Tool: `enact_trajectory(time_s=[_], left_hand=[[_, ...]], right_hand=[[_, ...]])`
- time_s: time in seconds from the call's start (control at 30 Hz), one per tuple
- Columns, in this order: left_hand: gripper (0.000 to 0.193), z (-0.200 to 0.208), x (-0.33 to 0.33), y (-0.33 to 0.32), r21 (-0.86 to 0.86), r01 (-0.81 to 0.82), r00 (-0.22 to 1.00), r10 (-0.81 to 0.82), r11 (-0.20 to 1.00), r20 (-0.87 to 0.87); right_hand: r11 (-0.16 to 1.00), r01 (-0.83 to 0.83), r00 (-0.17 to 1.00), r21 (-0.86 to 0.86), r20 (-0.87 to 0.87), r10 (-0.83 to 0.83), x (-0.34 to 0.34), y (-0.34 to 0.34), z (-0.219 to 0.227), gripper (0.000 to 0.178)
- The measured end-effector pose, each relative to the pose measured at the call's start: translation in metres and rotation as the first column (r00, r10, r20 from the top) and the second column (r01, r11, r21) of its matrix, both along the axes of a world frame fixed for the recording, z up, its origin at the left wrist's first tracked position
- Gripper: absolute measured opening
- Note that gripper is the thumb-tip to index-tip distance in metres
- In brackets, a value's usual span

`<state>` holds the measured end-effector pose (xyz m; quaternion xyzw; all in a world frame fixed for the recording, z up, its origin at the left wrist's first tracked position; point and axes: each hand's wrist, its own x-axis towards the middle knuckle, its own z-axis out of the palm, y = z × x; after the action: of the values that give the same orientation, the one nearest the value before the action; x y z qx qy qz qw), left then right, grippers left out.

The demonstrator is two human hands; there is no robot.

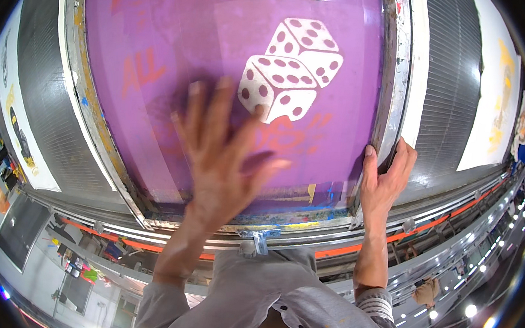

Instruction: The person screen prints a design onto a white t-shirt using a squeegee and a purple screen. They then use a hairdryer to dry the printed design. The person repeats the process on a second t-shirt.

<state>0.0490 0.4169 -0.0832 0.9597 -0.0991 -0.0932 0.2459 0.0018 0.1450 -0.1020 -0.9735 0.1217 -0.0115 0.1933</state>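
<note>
A screen-printing frame (394, 70) lies before me, its purple mesh (329, 162) bearing a white stencil of two dice (286, 75). Over the mesh, just left of and below the dice, my left hand (218, 143) is open with fingers spread and slightly blurred; whether it touches the mesh I cannot tell. A dark shadow falls beside its fingers. At the frame's near right corner, my right hand (388, 175) grips the side rail, thumb on the inner side and fingers over the outer edge. Faint reddish lettering shows through the mesh.
Dark ribbed boards (451, 79) flank the frame. Printed white sheets (495, 100) lie farther out on both sides. Along the near edge run metal rails and an orange strip (347, 250), with a metal clamp (260, 242) at the middle. A dark screen (23, 230) is at lower left.
</note>
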Motion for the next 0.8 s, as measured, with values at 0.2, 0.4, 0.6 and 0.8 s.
enact_trajectory(time_s=[0.2,0.4,0.6,0.8], left_hand=[[0.104,-0.013,0.030,-0.058,0.017,0.048,0.989,-0.045,0.999,-0.139],[0.110,-0.021,0.029,-0.061,0.066,0.059,0.991,-0.051,0.996,-0.122],[0.101,-0.003,0.002,-0.020,-0.276,-0.098,0.987,0.128,0.956,0.092],[0.081,0.042,-0.084,0.103,-0.309,-0.332,0.889,0.405,0.891,0.214]], right_hand=[[0.998,0.032,0.999,0.047,-0.032,-0.030,0.001,-0.002,0.004,0.056],[0.999,-0.007,1.000,0.052,0.008,0.006,0.004,-0.011,-0.002,0.055],[0.995,-0.049,0.995,0.088,0.093,0.041,0.002,-0.016,0.002,0.046],[0.994,-0.093,0.992,0.053,0.086,0.088,-0.006,-0.017,-0.009,0.048]])
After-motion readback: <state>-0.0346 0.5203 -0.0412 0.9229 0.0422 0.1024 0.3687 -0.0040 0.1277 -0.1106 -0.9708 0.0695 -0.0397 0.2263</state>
